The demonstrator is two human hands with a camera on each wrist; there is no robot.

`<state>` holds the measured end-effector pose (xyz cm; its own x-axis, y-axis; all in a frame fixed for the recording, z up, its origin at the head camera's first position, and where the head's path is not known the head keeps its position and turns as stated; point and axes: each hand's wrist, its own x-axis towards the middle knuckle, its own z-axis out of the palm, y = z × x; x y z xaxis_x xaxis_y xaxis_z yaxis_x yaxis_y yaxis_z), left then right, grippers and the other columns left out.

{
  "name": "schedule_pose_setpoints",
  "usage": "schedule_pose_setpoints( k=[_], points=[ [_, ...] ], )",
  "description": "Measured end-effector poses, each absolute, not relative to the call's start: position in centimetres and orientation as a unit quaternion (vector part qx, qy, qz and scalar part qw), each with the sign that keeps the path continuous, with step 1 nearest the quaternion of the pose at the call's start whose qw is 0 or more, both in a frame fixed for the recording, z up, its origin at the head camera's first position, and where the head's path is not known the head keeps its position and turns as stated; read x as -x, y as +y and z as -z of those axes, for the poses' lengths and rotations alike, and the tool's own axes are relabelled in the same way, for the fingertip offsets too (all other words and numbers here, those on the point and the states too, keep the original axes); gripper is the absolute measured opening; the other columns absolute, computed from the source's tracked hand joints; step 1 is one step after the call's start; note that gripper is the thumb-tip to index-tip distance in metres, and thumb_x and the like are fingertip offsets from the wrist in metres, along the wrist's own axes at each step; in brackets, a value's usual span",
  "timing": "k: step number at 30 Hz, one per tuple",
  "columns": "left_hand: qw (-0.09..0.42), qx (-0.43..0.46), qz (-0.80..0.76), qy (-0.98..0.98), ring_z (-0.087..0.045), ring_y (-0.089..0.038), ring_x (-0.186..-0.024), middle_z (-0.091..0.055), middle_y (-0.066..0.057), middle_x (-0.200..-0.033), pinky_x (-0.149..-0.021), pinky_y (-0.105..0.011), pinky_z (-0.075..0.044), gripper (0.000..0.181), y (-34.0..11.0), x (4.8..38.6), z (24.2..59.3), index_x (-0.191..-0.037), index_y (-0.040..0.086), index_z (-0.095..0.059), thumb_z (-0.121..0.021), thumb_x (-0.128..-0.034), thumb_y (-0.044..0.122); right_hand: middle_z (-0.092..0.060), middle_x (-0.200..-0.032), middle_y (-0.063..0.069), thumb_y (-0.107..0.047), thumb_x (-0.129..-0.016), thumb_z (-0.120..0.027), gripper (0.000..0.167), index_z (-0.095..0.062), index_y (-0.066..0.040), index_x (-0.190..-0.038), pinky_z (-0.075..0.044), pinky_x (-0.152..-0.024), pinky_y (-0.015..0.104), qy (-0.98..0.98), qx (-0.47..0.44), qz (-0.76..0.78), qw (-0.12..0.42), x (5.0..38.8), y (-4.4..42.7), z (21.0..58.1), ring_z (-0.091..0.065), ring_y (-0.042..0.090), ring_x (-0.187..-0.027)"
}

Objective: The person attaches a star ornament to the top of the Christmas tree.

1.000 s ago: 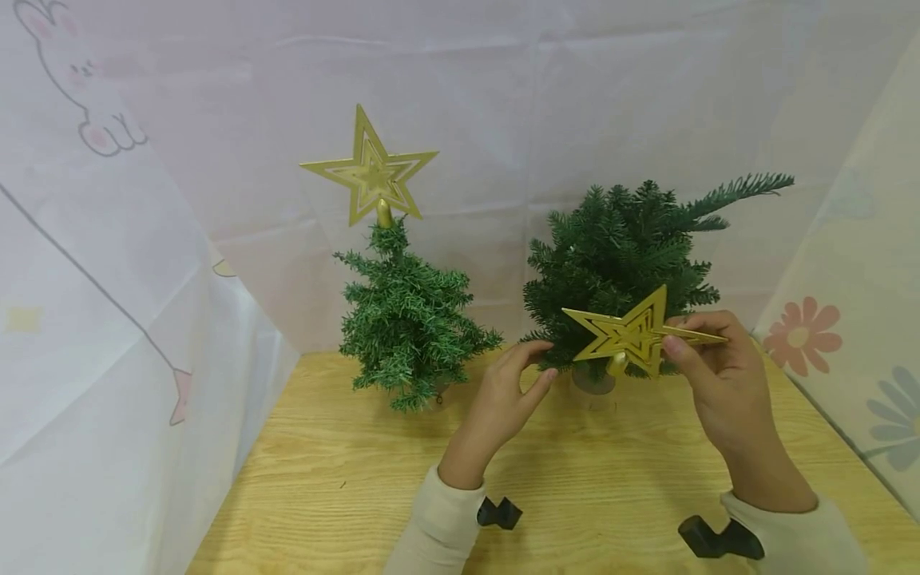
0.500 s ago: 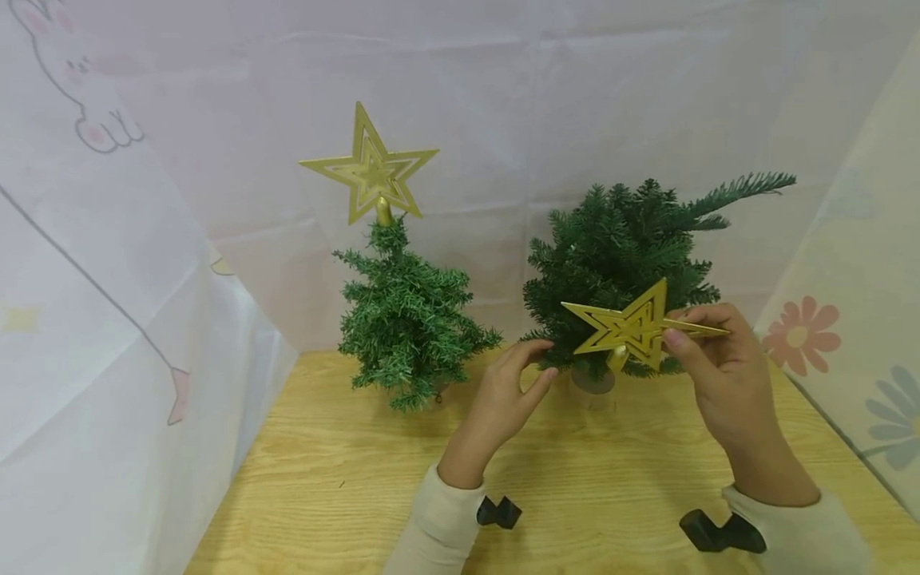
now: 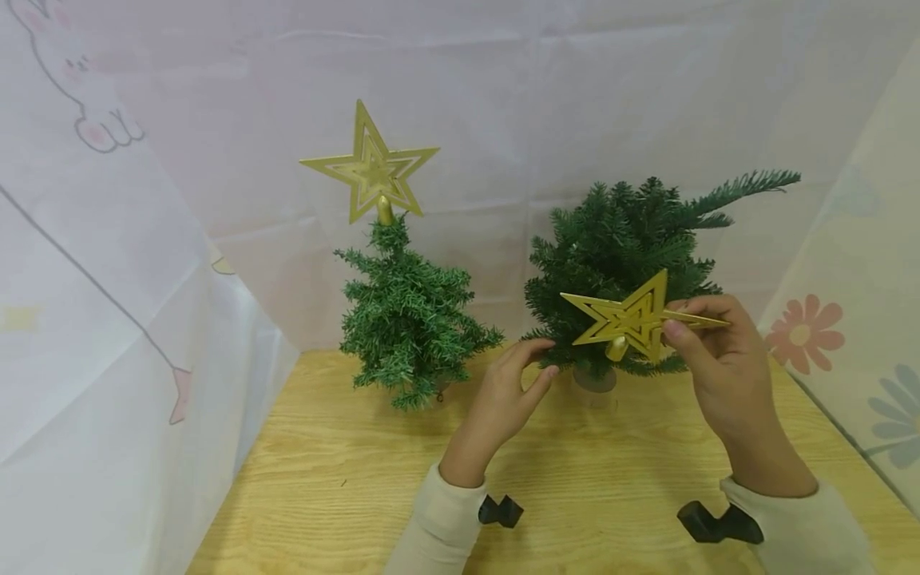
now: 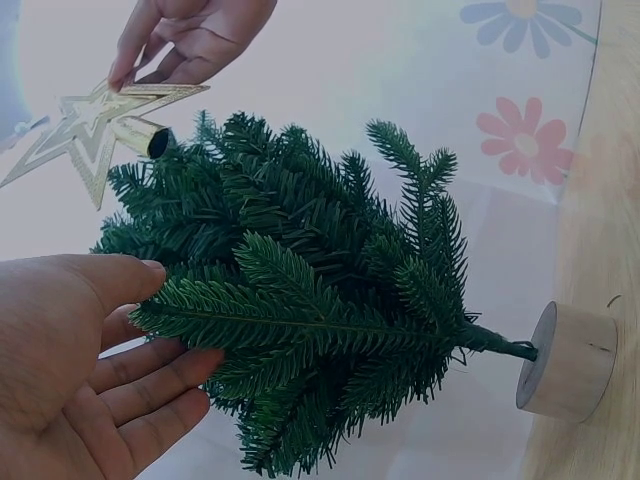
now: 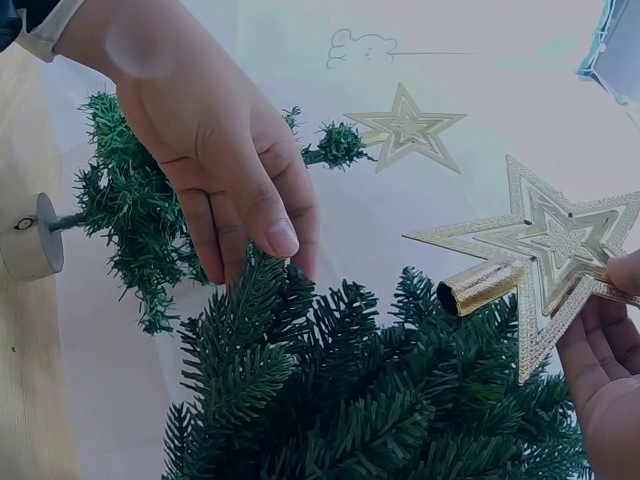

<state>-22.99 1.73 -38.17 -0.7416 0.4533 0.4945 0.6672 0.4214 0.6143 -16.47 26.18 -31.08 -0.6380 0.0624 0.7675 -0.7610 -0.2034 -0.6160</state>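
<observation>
My right hand (image 3: 733,383) pinches a gold star tree topper (image 3: 621,319) by one point, between thumb and fingers. It is tilted, with its hollow socket (image 5: 485,287) towards the dark green tree. My left hand (image 3: 503,395) is at the left side of that small Christmas tree (image 3: 611,239). In the left wrist view its thumb and loosely bent fingers (image 4: 150,395) lie around a branch tip with a gap between them; whether they press it is unclear. The tree stands on a round wooden base (image 4: 568,362).
A lighter green Christmas tree (image 3: 406,319) stands to the left, bearing another gold star (image 3: 375,172) on its top. Both trees are on a wooden table (image 3: 345,479) in front of a pale cloth backdrop (image 3: 474,96). A long branch (image 3: 747,190) sticks out to the right.
My right hand has risen slightly with the gold star, a little up in front of the dark tree. My left hand has stayed at the branch tip.
</observation>
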Motion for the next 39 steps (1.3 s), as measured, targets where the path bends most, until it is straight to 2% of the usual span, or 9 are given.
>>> schedule_pose_setpoints(
  k=[7,15,23,29,39],
  points=[
    [0.129,0.336,0.42,-0.833,-0.054,-0.008,-0.119,-0.054,0.007,-0.133,-0.096,-0.032,-0.049,0.042,1.7,22.9,38.1,-0.139,0.022,-0.05,-0.055,-0.1001,0.037,-0.056,-0.114,0.015,0.019,-0.093,-0.046,0.019,-0.051,0.012,-0.111,-0.051,-0.081,0.025,-0.578,-0.303,-0.699,0.292,16.6,26.1,30.7,-0.06,0.02,-0.092],
    [0.124,0.335,0.416,-0.836,-0.053,-0.008,-0.12,-0.054,0.006,-0.133,-0.096,-0.032,-0.048,0.045,1.7,23.0,38.2,-0.139,0.021,-0.05,-0.052,-0.0997,0.042,-0.057,-0.113,0.014,0.017,-0.094,-0.045,0.019,-0.051,0.01,-0.111,-0.051,-0.081,0.024,-0.593,-0.293,-0.69,0.294,16.6,26.0,30.0,-0.06,0.019,-0.091],
    [0.124,0.338,0.413,-0.837,-0.053,-0.008,-0.121,-0.054,0.007,-0.134,-0.097,-0.031,-0.048,0.042,1.7,22.8,38.0,-0.139,0.022,-0.05,-0.054,-0.1004,0.036,-0.057,-0.115,0.014,0.015,-0.096,-0.044,0.018,-0.051,0.009,-0.111,-0.051,-0.082,0.022,-0.601,-0.288,-0.686,0.292,16.5,25.8,29.2,-0.061,0.018,-0.093],
    [0.116,0.33,0.411,-0.842,-0.052,-0.008,-0.12,-0.053,0.008,-0.133,-0.097,-0.031,-0.048,0.042,1.6,22.8,37.9,-0.139,0.024,-0.05,-0.053,-0.1001,0.04,-0.055,-0.115,0.015,0.015,-0.097,-0.043,0.018,-0.05,0.011,-0.112,-0.051,-0.085,0.022,-0.6,-0.301,-0.681,0.293,16.7,25.6,28.7,-0.061,0.018,-0.096],
    [0.117,0.331,0.409,-0.843,-0.052,-0.008,-0.121,-0.053,0.007,-0.134,-0.097,-0.032,-0.048,0.041,1.5,22.8,37.8,-0.139,0.025,-0.05,-0.056,-0.0999,0.035,-0.057,-0.114,0.015,0.015,-0.096,-0.045,0.017,-0.051,0.013,-0.112,-0.051,-0.086,0.023,-0.595,-0.315,-0.673,0.306,17.1,25.3,27.8,-0.061,0.018,-0.096]
  ],
)
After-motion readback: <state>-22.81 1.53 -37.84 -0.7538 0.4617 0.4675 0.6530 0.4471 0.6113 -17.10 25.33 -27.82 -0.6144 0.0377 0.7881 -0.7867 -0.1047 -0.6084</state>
